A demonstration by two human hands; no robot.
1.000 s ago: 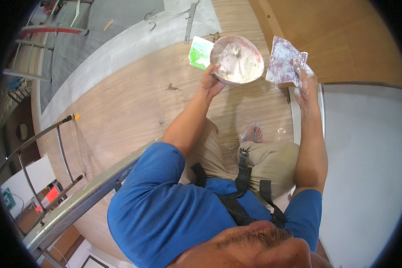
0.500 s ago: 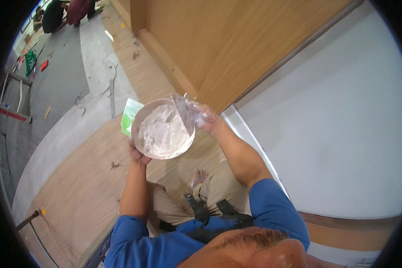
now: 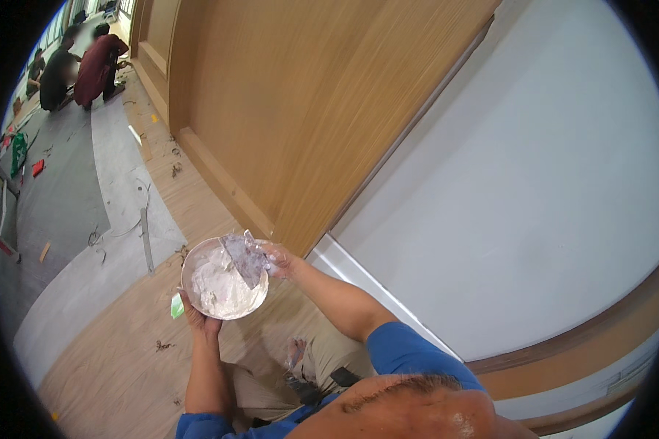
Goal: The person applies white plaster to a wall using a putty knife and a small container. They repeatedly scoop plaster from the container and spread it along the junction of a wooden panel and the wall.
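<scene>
Ok, both hands are loaded. Left hand (image 3: 200,313) grips the bowl (image 3: 190,272) at its near left side, fingers wrapped against the outer wall; the part of the grip under the bowl is hidden. Bowl sits in front of the person, held above the wood-look floor (image 3: 117,358), tilted so its mouth shows. Off-white paste (image 3: 220,289) inside, lumpy, smeared up the wall.

Right hand (image 3: 277,258) pinches the scraper (image 3: 243,257), a flat plate coated with paste, at the bowl's far right side. Blade overlaps the mouth of the bowl; can't tell whether its edge is in the paste. Right fingers are paste-stained too.

A green-and-white card (image 3: 177,306) sticks out just left of the left hand; can't tell if that hand holds it.

Surroundings: wood panel (image 3: 293,102) ahead, white panel (image 3: 520,175) to the right, grey floor covering (image 3: 62,205) at left. Metal strip (image 3: 146,241) lies beyond the bowl, wood offcut (image 3: 45,252) further left, near the grey covering's red item (image 3: 38,168). 2 co-workers crouch upper left: 1 in dark red (image 3: 97,69), 1 in black (image 3: 55,82).
</scene>
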